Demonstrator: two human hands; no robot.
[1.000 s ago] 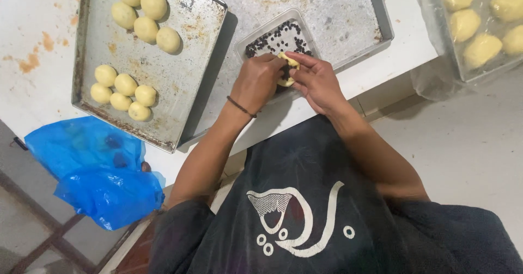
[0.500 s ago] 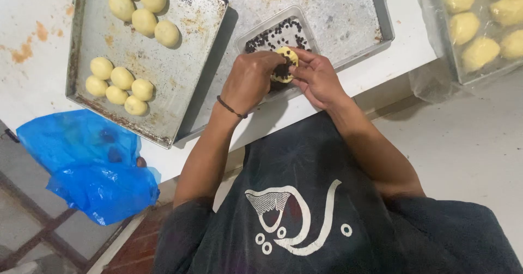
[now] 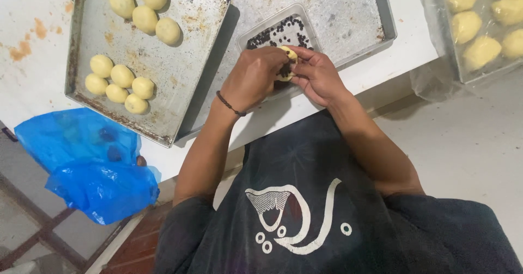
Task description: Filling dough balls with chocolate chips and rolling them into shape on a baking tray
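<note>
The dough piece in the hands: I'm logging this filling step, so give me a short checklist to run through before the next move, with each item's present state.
1. Dough piece held by both left hand and right hand: ok.
2. Dark filling on the dough: ok, some shows.
3. Dough closed around the filling: cannot tell, fingers hide it.
4. Clear tub of dark bits within reach: ok, just beyond the hands.
5. Free space on the metal tray with shaped balls: ok.
</note>
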